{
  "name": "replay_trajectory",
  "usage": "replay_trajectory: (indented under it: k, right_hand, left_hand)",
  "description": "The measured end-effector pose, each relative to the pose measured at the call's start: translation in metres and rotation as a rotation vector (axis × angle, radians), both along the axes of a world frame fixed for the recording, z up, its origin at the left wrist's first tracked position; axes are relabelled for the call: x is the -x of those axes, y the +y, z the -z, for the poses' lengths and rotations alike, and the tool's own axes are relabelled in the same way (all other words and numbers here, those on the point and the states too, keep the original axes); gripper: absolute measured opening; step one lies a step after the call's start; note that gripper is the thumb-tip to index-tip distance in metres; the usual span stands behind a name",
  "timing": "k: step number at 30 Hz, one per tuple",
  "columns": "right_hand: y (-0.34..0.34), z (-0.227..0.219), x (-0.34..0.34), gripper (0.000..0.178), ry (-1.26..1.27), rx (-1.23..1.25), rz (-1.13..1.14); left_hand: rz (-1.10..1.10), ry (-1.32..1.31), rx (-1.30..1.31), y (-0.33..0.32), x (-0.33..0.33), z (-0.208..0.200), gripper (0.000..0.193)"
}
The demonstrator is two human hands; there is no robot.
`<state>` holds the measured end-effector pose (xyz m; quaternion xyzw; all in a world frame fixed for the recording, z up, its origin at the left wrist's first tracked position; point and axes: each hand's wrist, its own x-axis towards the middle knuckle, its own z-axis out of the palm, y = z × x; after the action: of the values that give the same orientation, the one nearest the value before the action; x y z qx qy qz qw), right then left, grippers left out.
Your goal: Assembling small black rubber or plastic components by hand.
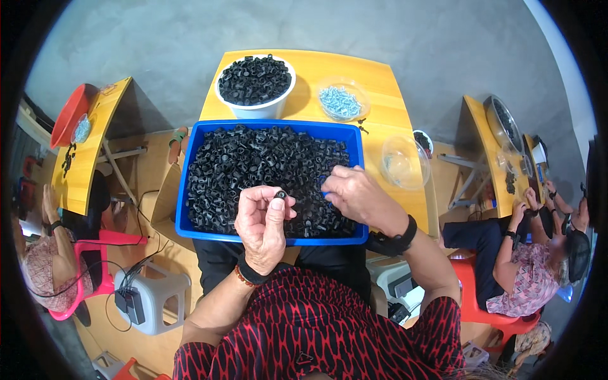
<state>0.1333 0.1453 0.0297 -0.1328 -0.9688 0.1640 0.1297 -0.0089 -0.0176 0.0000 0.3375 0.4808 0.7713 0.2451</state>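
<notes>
My left hand [263,221] is closed in a pinch, palm up. Between its thumb and finger it holds a small round black plastic part [281,194] with a hole in it. Over the right side of the blue bin [272,240], my right hand [356,192] has its fingers drawn together. Something small and blue shows at its fingertips, too hidden for me to name. Loose black plastic parts [253,158] of the same sort fill the bin, which rests at the table's near edge and over my lap.
Behind the bin, a white bucket [263,111] heaped with black parts stands on the yellow table [373,82]. A clear bowl of bluish screws [341,102] and another clear bowl [405,163] are to its right. People sit at tables on both sides.
</notes>
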Motion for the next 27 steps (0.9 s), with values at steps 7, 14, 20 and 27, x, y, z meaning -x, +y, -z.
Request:
replay_trajectory:
  k: [7,14,20,27]
  right_hand:
    - [-0.003,0.000,0.004,0.011,-0.185,0.079,-0.033]
    - [0.000,0.006,0.004,0.006,-0.261,-0.009,-0.023]
    - [0.006,0.017,0.005,0.006,-0.181,-0.070,0.017]
    - [0.000,0.006,0.001,0.010,-0.158,-0.105,-0.046]
  left_hand:
    - [0.006,0.002,0.003,0.001,0.001,0.002,0.013]
    - [0.007,-0.006,0.008,0.001,0.000,0.003,0.013]
    - [0.029,-0.017,-0.005,0.001,0.002,0.003,0.014]
    - [0.019,0.006,0.009,0.002,0.001,0.000,0.013]
